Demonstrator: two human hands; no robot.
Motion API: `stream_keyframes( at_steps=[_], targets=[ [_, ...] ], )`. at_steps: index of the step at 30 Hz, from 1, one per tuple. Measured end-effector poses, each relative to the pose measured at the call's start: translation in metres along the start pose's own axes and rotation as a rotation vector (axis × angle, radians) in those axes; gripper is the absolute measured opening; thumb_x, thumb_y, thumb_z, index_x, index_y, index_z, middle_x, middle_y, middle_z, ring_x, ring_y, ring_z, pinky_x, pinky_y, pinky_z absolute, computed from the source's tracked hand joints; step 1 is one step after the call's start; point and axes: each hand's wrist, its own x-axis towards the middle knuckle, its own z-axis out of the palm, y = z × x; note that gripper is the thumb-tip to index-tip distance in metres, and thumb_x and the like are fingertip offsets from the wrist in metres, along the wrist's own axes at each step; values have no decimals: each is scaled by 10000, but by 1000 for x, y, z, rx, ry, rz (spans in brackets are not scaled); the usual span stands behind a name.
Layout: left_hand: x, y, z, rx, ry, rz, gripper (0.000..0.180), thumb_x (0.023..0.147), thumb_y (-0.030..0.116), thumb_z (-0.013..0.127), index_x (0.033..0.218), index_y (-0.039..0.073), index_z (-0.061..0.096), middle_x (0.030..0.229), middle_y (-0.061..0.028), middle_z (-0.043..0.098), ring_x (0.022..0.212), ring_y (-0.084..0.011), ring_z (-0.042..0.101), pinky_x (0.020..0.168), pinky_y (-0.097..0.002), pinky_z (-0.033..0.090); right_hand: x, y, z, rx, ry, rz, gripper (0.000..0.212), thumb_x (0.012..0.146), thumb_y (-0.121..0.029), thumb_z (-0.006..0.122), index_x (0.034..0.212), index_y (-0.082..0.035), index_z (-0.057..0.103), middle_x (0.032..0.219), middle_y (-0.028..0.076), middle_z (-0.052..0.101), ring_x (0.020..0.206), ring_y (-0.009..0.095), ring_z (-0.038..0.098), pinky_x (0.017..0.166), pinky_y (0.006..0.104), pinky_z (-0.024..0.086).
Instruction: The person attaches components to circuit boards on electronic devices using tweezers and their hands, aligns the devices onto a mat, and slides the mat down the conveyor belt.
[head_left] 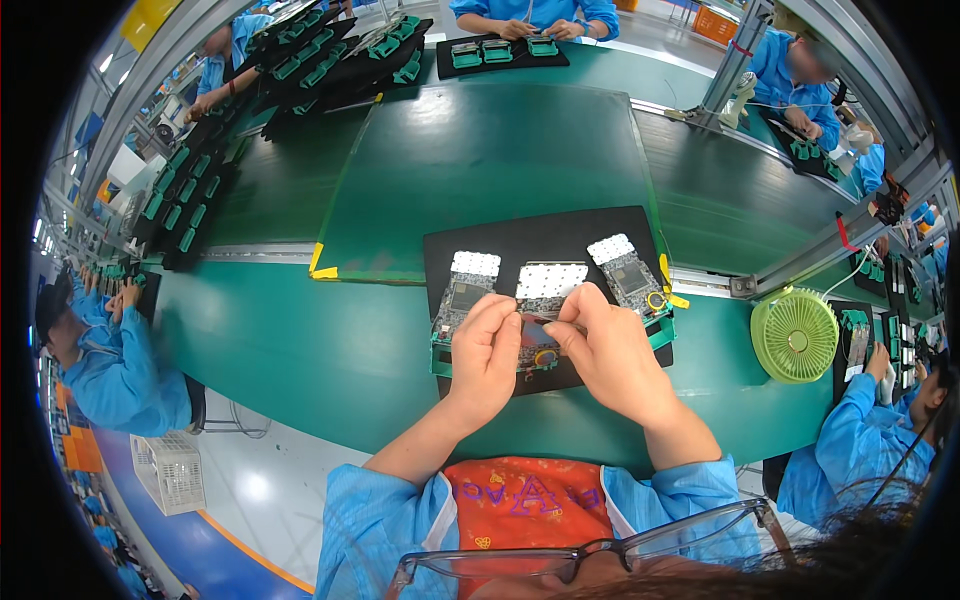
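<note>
At the near edge, the lenses of a pair of eyeglasses (590, 552) lie below a red bib (530, 500) worn over blue sleeves. Beyond them, the left hand (484, 355) and right hand (607, 358) meet over the middle circuit board (553, 277), which lies between two others on a black mat (540, 232). Each hand has its fingers curled, thumb and forefinger drawn close together; whether either pinches the board or some thin piece above it cannot be told. The left circuit board (470, 286) stands just beside the left hand; the right circuit board (625, 274), tilted outward, lies beyond the right hand, with a green holder (661, 335) at its lower end. The mat rests partly on the green worktable (330, 335) and partly over a dark green panel (490, 165), marked at its corners by yellow tape (321, 265). To the right stands a light green fan (795, 336). Farther off, across the panel, a co-worker in blue (540, 12) handles green holders on a black tray (553, 60).
</note>
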Motion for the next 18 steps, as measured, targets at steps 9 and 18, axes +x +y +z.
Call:
stream_keyframes(
  at_steps=[9, 18],
  targets=[
    [-4, -11, 3, -26, 45, -32, 55, 887, 11, 592, 889, -44, 588, 838, -77, 563, 684, -134, 511, 597, -265, 410, 4, -6, -3, 68, 8, 158, 260, 796, -179, 741, 770, 1, 554, 616, 175, 601, 546, 320, 590, 515, 380, 442],
    [-1, -11, 27, -249, 31, -107, 122, 922, 6, 543, 805, -13, 512, 818, -37, 475, 705, -84, 492, 611, -237, 441, -2, 3, -5, 169, 102, 268, 218, 785, -107, 745, 725, 32, 589, 589, 117, 636, 485, 130, 560, 462, 287, 414]
  ],
)
